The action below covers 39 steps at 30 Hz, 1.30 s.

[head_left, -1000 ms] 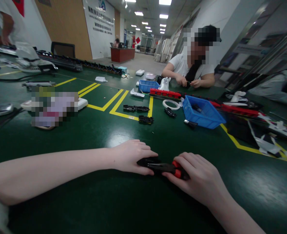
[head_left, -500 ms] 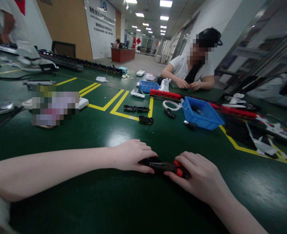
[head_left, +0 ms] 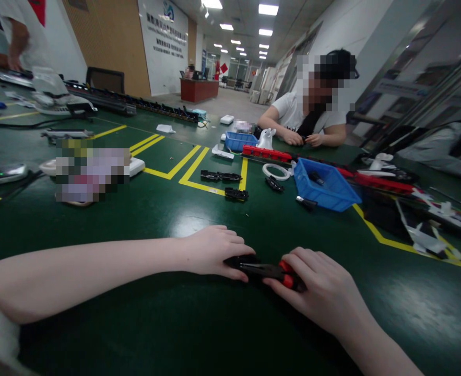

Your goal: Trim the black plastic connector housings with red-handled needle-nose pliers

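Observation:
My right hand [head_left: 318, 287] is wrapped round the red handles of a pair of pliers [head_left: 267, 269], whose dark jaws point left. Between the fingers and thumb of my left hand [head_left: 216, 253] is a small black part [head_left: 241, 259], mostly hidden by the fingers. The pliers' tips reach this part near my left thumb; whether they grip it I cannot tell. Both hands are just above the green table [head_left: 155, 324]. Farther off lie similar-looking black parts [head_left: 220, 176], with another black piece [head_left: 236, 194] nearer to me.
A blue bin [head_left: 326, 190] with black pieces inside stands at the right, beside a white ring [head_left: 276, 172]. Behind run red strips [head_left: 267, 153] and a smaller blue bin [head_left: 240, 141]. A phone [head_left: 93, 180] lies at the left. Across the table sits a person [head_left: 312, 115].
The whole view has shifted very slightly. Both hands keep the same hold, with the pliers against the black part.

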### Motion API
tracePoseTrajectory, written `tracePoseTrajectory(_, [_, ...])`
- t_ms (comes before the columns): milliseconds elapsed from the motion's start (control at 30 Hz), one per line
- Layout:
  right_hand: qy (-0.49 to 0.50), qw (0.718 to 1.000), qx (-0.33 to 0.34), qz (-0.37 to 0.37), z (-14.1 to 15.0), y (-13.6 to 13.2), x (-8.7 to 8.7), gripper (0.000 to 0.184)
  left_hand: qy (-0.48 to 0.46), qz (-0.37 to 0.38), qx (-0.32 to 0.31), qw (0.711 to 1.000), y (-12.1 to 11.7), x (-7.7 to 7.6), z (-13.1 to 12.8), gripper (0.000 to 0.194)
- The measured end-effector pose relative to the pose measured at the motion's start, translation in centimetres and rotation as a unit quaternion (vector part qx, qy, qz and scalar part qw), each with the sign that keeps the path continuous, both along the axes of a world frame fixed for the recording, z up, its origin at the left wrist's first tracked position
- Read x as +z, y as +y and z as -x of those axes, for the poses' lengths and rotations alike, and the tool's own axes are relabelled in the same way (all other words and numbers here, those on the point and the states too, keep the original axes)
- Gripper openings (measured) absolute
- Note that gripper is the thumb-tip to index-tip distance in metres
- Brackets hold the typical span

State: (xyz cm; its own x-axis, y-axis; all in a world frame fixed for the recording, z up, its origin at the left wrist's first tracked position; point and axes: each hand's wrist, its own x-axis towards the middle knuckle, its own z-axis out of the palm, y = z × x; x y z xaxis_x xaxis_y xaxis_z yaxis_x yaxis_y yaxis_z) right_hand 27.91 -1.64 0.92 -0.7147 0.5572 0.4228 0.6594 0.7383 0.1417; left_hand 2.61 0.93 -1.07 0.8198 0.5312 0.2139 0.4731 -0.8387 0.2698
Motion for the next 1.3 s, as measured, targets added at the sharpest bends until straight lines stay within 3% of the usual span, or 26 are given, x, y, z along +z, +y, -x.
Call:
tracePoseTrajectory(433, [-0.002,1.000,0.000,0.001,-0.9,0.1,0.7,0.027,-0.009,0.013,-0.006,1.000,0.0,-0.1,0.1,0.048])
tracePoseTrajectory(1033, [0.008,1.000,-0.004,0.029,-0.7,-0.1,0.3,0.027,-0.010,0.020,-0.008,1.000,0.0,0.0,0.1,0.049])
tracePoseTrajectory(1300, [0.009,0.999,-0.008,0.042,-0.6,0.0,0.1,0.029,-0.012,0.017,-0.002,1.000,0.2,-0.3,0.2,0.059])
